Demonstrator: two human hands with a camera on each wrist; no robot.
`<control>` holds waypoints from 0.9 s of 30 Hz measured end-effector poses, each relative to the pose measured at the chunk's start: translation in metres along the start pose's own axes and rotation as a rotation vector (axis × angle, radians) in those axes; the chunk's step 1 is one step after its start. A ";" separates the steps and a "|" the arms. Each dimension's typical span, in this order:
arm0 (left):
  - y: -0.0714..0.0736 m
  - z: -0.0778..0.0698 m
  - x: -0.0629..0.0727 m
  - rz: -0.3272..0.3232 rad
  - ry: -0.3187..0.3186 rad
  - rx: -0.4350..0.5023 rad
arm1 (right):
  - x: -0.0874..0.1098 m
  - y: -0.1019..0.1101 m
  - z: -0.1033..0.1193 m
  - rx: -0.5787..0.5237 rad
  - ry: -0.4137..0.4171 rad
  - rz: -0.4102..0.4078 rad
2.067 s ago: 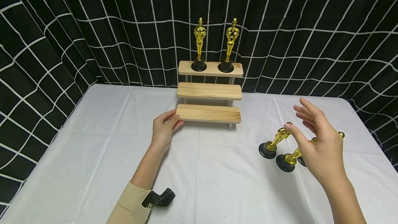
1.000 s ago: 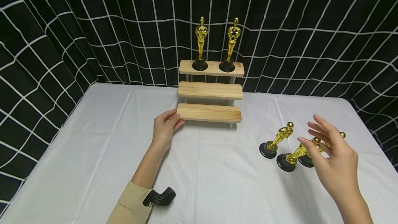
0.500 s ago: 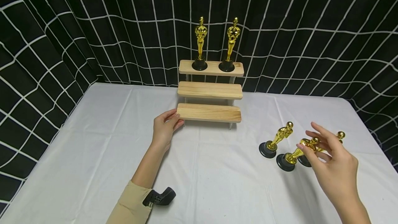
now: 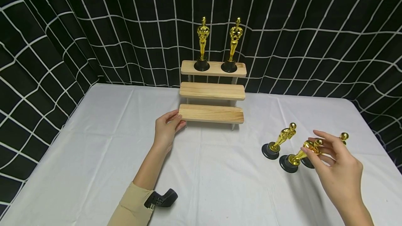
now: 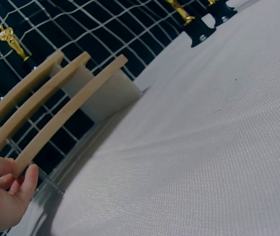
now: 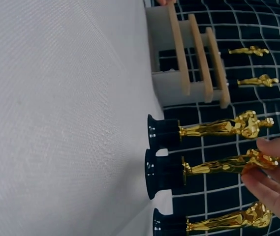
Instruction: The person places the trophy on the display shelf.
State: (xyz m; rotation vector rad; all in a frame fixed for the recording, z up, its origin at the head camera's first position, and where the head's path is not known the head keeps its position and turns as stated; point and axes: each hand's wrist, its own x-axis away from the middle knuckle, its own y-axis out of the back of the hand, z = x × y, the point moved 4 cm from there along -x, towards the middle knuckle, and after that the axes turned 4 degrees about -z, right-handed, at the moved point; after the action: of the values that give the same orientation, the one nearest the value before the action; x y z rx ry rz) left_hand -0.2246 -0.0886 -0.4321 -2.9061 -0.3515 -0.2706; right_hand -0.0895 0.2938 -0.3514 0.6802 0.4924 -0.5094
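Observation:
My left hand pinches the left end of the lowest board of a three-tier wooden display stand; thumb and fingers lie on that end in the left wrist view. My right hand has its thumb and fingers around the upper body of a gold statuette trophy with a black round base. That trophy stands upright on the table in the right wrist view. Left of it stands another trophy. Behind my right hand, a third trophy is partly hidden.
Two more gold trophies stand on the stand's top board. A white cloth covers the table. Black curtain with a white grid hangs behind and at the sides. A black wrist camera is strapped to my left sleeve.
My right hand has moved down and to the right onto the front trophy, and its thumb and fingers have closed in around it. My left hand has stayed on the stand.

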 end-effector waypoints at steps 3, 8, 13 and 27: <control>0.000 0.000 0.000 -0.001 0.001 0.003 | 0.001 0.000 0.000 0.023 -0.008 -0.001; 0.000 0.000 0.000 -0.003 0.003 0.006 | 0.002 0.001 -0.001 0.078 -0.018 0.003; 0.000 0.001 -0.001 -0.007 0.005 0.007 | 0.001 0.002 -0.002 0.085 -0.018 0.002; 0.000 0.001 -0.001 -0.016 0.003 0.005 | -0.005 0.007 0.004 0.082 -0.015 0.004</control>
State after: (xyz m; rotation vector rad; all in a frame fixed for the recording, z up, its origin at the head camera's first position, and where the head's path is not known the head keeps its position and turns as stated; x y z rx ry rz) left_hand -0.2252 -0.0886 -0.4328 -2.8991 -0.3739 -0.2762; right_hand -0.0883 0.2967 -0.3429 0.7552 0.4579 -0.5326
